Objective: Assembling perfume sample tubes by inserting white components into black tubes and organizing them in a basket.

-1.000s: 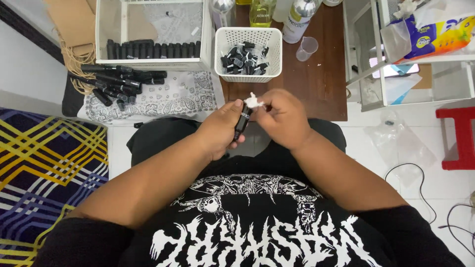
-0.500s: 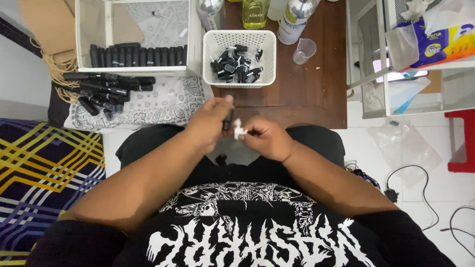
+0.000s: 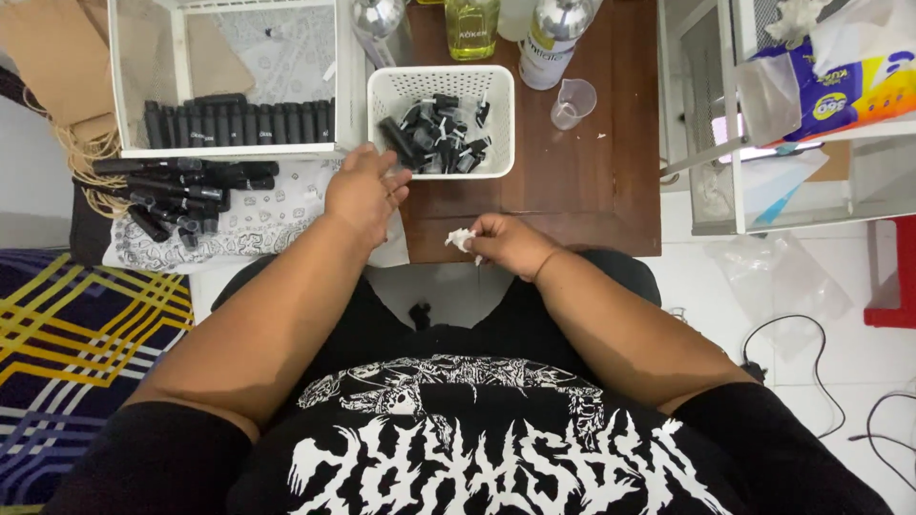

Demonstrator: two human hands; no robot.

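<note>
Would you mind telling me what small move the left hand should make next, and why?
Probably reach on into the white basket and pick one black tube: the left hand hovers open and empty beside it, while the right hand pinches a white tissue.

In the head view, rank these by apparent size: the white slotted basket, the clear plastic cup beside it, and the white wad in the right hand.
1. White slotted basket, clearly the largest.
2. Clear plastic cup.
3. White wad pinched in the right hand; partly hidden by the fingers and nearer the camera, so its place against the cup is unsure.
</note>
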